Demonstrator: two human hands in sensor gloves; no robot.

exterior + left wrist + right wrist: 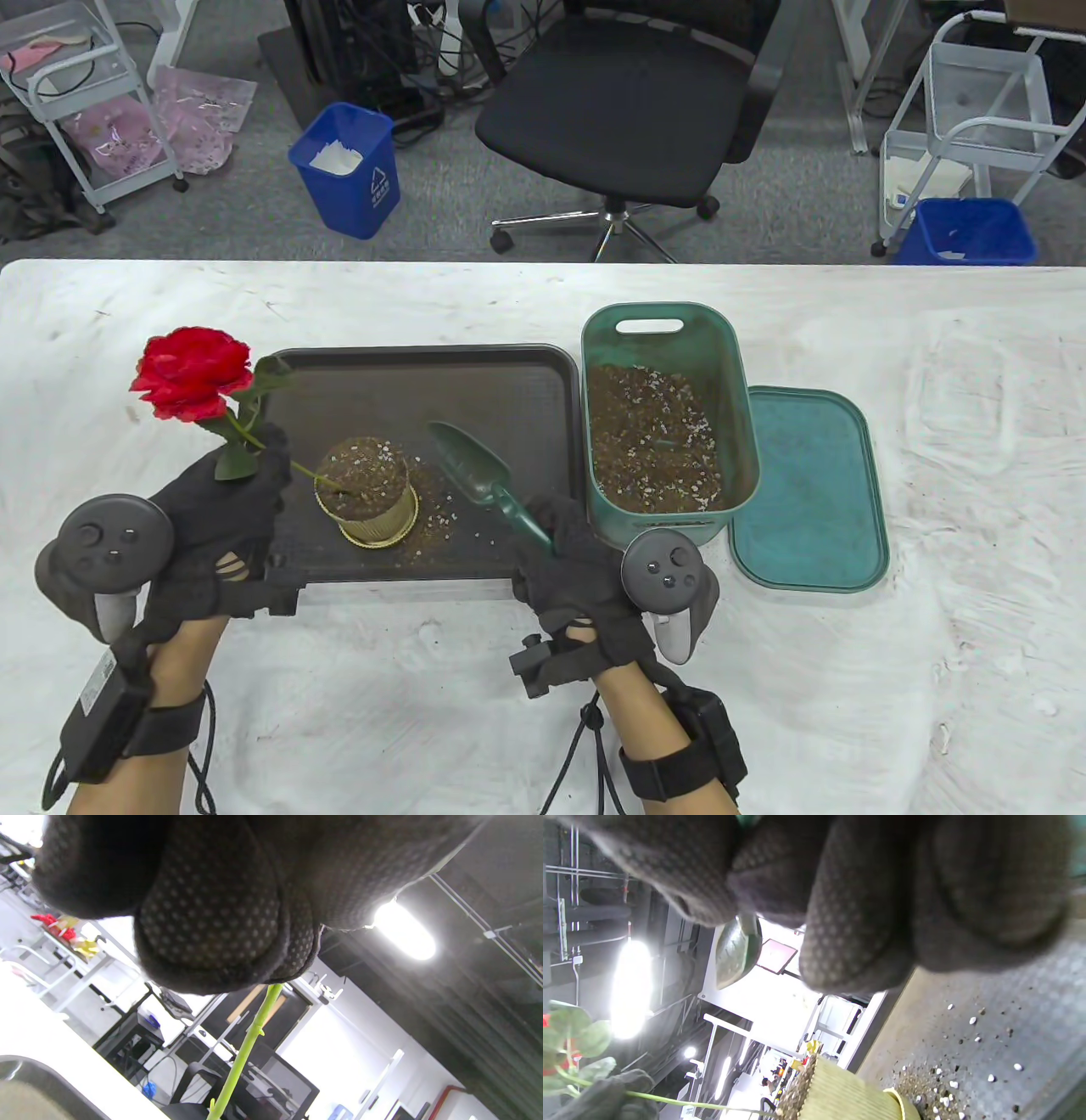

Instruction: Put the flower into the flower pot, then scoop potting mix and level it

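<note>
Count on the table: one red flower (193, 372), one yellow-green flower pot (368, 501), one green trowel (481, 482), one dark tray (509, 382), one green tub (667, 422) of potting mix (650, 437), one green lid (806, 488).

My left hand (222, 501) grasps the flower's green stem (245, 1050) partway along, fingers curled round it. The bloom stands up and to the left of that hand, over the tray's left edge. The stem runs from my fingers rightward and down into the pot, its lower end in the soil. The flower leans well to the left rather than standing upright. In the left wrist view the stem emerges directly from under my gloved fingertips (212, 929).

The pot sits on the tray, near its front left, filled to the brim with mix. It is just right of my left hand. Loose mix and white granules lie scattered on the tray around the pot's right side.

My right hand (570, 567) grips the trowel by its handle at the tray's front edge. The blade points up and left, raised above the tray between pot and tub. I cannot tell whether the blade carries any mix.

The tub stands touching the tray's right edge, just beyond my right hand. The lid lies flat on the table, against the tub's right side.
</note>
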